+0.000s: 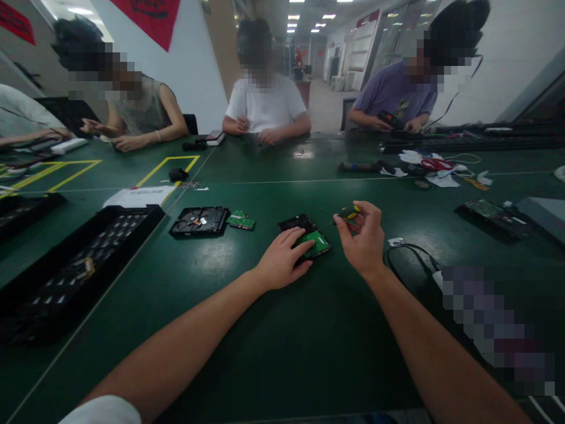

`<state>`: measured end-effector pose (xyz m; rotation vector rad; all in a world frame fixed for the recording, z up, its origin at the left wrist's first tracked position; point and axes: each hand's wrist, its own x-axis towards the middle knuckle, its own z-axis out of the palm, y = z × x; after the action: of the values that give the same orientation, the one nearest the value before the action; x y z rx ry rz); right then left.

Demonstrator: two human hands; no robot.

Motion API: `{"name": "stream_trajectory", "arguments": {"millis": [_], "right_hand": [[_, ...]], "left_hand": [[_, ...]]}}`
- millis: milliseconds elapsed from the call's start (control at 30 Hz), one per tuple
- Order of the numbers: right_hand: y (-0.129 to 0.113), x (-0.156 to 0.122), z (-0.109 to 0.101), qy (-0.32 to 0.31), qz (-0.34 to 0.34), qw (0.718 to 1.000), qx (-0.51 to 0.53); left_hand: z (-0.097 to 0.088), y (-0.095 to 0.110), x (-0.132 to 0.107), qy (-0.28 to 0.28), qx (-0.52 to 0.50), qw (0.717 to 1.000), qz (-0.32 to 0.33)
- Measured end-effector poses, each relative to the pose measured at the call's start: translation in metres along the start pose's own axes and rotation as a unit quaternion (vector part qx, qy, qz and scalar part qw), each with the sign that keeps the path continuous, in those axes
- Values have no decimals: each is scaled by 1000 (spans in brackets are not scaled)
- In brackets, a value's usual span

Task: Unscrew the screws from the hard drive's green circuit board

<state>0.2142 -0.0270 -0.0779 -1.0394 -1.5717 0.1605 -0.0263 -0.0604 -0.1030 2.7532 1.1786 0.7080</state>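
Note:
My left hand (pixel 286 258) lies spread over a hard drive (pixel 296 222), its fingertips resting on the green circuit board (pixel 318 242) at the drive's near end. Part of the drive is hidden under my fingers. Just to the right, my right hand (pixel 364 238) is closed around a screwdriver with a yellow-and-black handle (pixel 351 213). Its thin shaft points left toward the drive; whether the tip touches a screw I cannot tell. Left of my hands sit another hard drive (pixel 199 222) and a loose green circuit board (pixel 241 219) beside it.
A long black tray (pixel 132 227) with small parts stands at the left. On the right are a black device with a circuit board (pixel 493 218), a grey box (pixel 547 215) and a cable (pixel 410 244). Several people work across the green table (pixel 265 341).

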Motion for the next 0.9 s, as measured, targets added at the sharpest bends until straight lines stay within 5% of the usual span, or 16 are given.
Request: {"name": "stream_trajectory", "arguments": {"millis": [900], "right_hand": [[-7, 5, -8, 37, -52, 996, -70]], "left_hand": [[-1, 1, -1, 2, 3, 1000, -7]]}}
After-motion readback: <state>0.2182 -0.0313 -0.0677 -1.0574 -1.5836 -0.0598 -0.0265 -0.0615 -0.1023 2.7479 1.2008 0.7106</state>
